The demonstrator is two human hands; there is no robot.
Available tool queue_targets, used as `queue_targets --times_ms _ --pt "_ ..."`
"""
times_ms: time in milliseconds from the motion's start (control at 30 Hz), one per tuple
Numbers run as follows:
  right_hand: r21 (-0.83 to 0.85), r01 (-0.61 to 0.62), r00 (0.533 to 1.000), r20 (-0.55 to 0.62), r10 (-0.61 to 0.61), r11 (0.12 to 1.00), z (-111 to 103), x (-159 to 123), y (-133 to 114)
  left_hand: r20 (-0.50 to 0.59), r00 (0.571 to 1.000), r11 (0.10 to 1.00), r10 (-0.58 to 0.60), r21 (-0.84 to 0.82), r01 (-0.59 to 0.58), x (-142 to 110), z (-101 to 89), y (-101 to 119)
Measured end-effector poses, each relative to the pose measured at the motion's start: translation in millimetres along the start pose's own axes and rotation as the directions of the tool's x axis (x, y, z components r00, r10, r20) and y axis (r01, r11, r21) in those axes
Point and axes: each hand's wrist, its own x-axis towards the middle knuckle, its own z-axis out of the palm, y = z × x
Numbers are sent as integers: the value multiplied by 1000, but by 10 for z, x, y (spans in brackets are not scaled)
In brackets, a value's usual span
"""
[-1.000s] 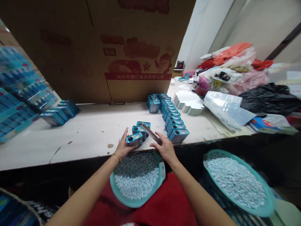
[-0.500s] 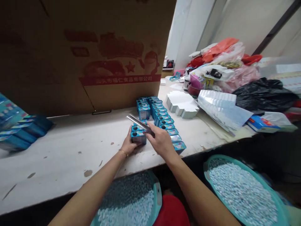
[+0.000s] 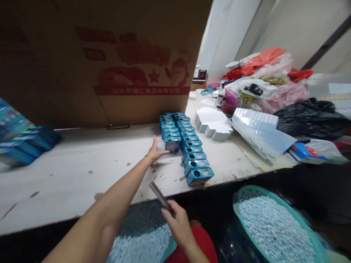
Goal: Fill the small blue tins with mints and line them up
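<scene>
Two rows of small blue tins stand on the white table, each with a dark round spot on its top. My left hand is open beside the shorter row, thumb and fingers spread, close to its nearest tin; whether it touches that tin I cannot tell. My right hand is closed around a metal tube, which points up and left over the table's front edge. Below it sits a teal basin of pale blue pellets, partly hidden by my arms.
A large cardboard box stands at the back. More blue tins are at the left. On the right lie a white stack, clear plastic sheets and plastic bags. Another pellet basin sits lower right.
My left hand has pushed tins up to the end of the shorter row and opened off them. My right hand, still holding the tube, has drawn back toward my lap above the basin.
</scene>
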Motion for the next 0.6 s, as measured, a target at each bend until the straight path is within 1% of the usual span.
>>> queue_targets --times_ms 33,67,100,167,233,267,300,333,367,400,433,467,533,567,600 --pt "40 7 1000 10 -7 999 105 42 21 -43 997 998 -58 23 59 -195 -152 61" --pt "69 17 1000 18 -19 997 193 69 42 -100 990 994 -101 42 105 -442 -328 125" --pt "83 26 999 21 -28 996 265 77 62 -168 979 990 -114 57 126 -737 -522 191" --pt "45 22 1000 14 -22 999 372 35 105 -313 949 992 -46 97 80 -1443 -944 312" --pt "-5 -13 1000 25 13 1000 459 -54 168 -442 896 981 41 189 48 -2241 -1397 395" --pt "-30 -11 998 61 13 999 507 -107 210 -501 863 967 69 247 66 -2656 -1637 417" --pt "-44 29 998 64 -26 999 563 -165 259 -561 824 946 79 304 116 -3076 -1888 428" --pt "-71 69 995 78 -63 995 628 -229 315 -626 776 912 77 358 198 -3495 -2147 431" --pt "-110 66 995 80 -58 992 700 -302 377 -687 723 863 68 404 303 -3907 -2410 429" --pt "-142 58 996 81 -47 988 777 -381 445 -745 664 791 58 440 425 -4302 -2670 424" --pt "-173 32 996 86 -17 984 855 -462 519 -788 613 696 58 472 541 -4671 -2920 415" --pt "-199 -8 995 94 27 980 932 -541 599 -804 593 583 46 504 638 -5005 -3153 406" --pt "-239 -90 984 129 123 967 1064 -669 761 -839 544 369 13 510 777 -5546 -3544 388" --pt "-262 -123 973 156 167 957 1115 -710 833 -858 514 269 -3 494 827 -5749 -3695 385" --pt "-289 -144 961 188 203 946 1154 -735 893 -880 475 181 -12 465 866 -5906 -3816 387"
